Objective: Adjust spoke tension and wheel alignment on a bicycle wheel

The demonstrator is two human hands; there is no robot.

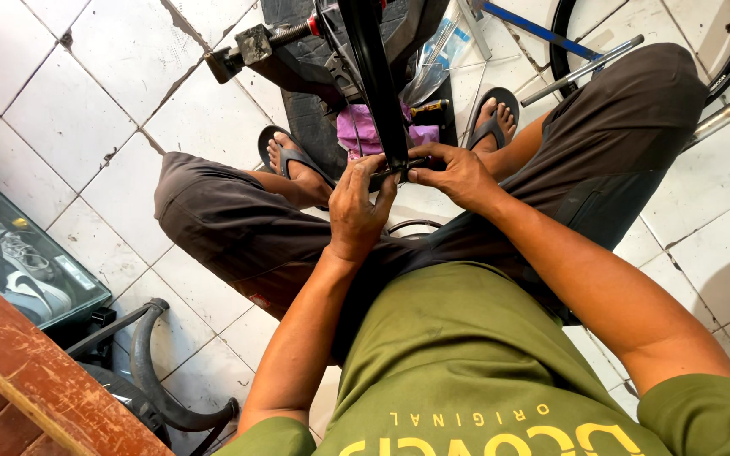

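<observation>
both hands (358,203) (458,176) pinch the black bicycle frame tube's (376,76) end.

clear blue-printed plastic packet (443,52), top centre, on floor

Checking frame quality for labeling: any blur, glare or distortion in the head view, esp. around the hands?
Head view: even daylight, soft shadows; left hand and right hand are sharp on the black frame tube. Wide-angle lens bends the floor tiles toward the edges. Mild reflections on the glass case; the shirt nearest the camera looks slightly soft.
</observation>
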